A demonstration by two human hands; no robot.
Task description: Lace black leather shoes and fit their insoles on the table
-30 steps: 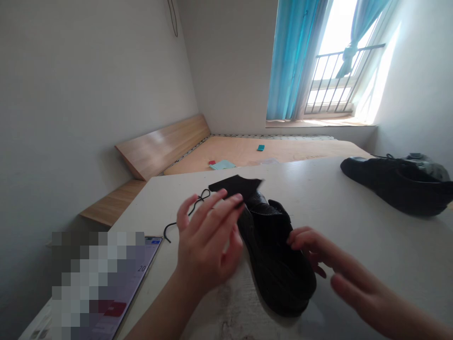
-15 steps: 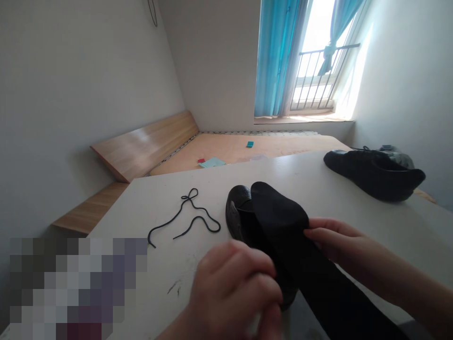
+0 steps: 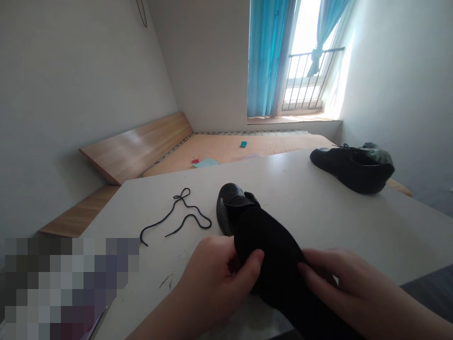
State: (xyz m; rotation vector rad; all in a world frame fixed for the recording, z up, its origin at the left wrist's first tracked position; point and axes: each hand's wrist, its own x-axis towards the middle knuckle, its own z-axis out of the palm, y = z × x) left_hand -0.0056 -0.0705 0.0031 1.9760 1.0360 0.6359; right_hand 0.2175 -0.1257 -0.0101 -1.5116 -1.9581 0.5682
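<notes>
**We hold a long black piece [image 3: 271, 248] over the near shoe [image 3: 233, 198]**

We see the left hand [image 3: 219, 274] pinching the piece's left edge, thumb on top and the other fingers mostly hidden behind it. The right hand [image 3: 341, 276] pinches the opposite edge. The long black piece covers most of the near shoe from our view; we cannot tell whether the two touch. The near shoe rests on the white worktop [image 3: 279, 189], toe pointing away from us. Just left of the near shoe we find a loose dark lace [image 3: 193, 207] in curves. Well to the right of the near shoe, and farther off, sits a second black shoe [image 3: 348, 170]. Beyond the near shoe we see a bed [image 3: 219, 145].
</notes>
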